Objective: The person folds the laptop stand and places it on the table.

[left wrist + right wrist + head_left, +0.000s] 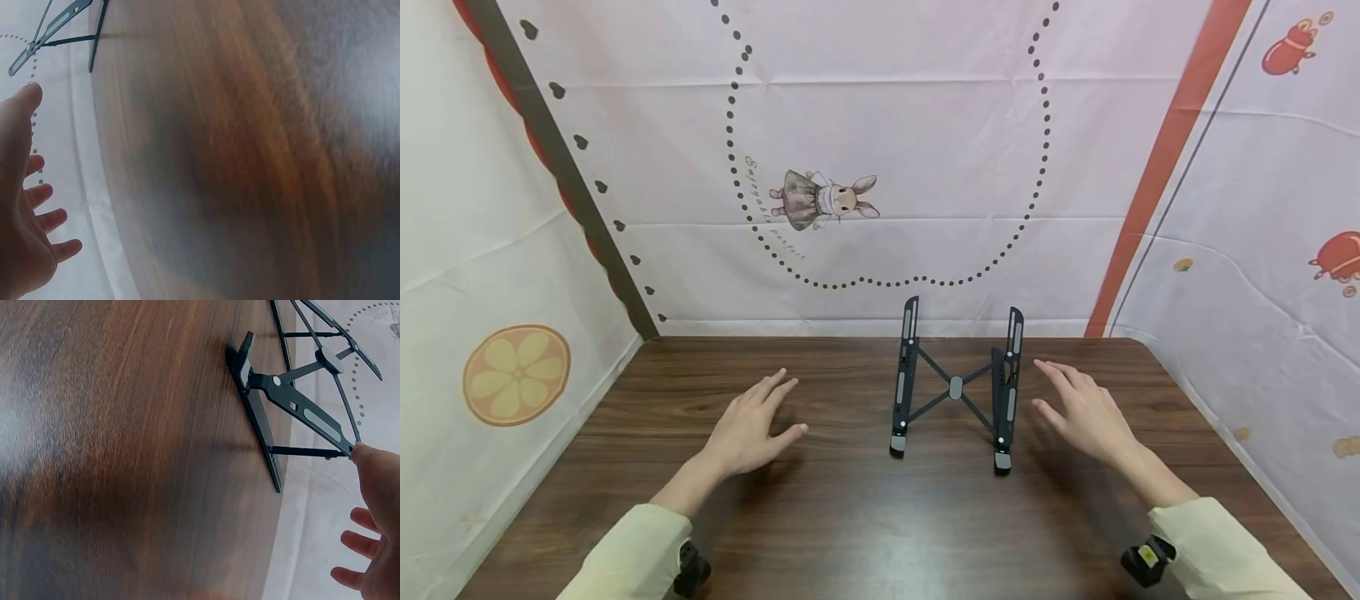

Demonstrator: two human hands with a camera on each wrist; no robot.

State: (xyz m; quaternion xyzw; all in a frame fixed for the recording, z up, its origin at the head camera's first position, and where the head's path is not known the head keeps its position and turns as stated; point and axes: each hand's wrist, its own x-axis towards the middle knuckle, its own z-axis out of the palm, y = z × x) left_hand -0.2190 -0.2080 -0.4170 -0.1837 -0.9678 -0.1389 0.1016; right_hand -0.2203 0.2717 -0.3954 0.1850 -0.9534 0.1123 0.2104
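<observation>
A black folding stand [956, 387] with grey pads and crossed bars stands unfolded on the brown wooden table [850, 517], right of centre. To its left, my left hand [747, 431] hovers over the table with fingers spread, holding nothing. My right hand [1086, 415] is just right of the stand, fingers extended and apart, a small gap between it and the stand in the head view. In the right wrist view the right thumb tip overlaps the edge of the stand [315, 419]. The left wrist view shows my left hand [28, 206] below part of the stand [59, 25].
A white cloth with printed figures [887, 133] hangs behind the table, and more printed cloth stands along the left [512, 275] and right [1262, 275] sides. Dark devices are strapped at the left wrist [691, 570] and the right wrist [1147, 560].
</observation>
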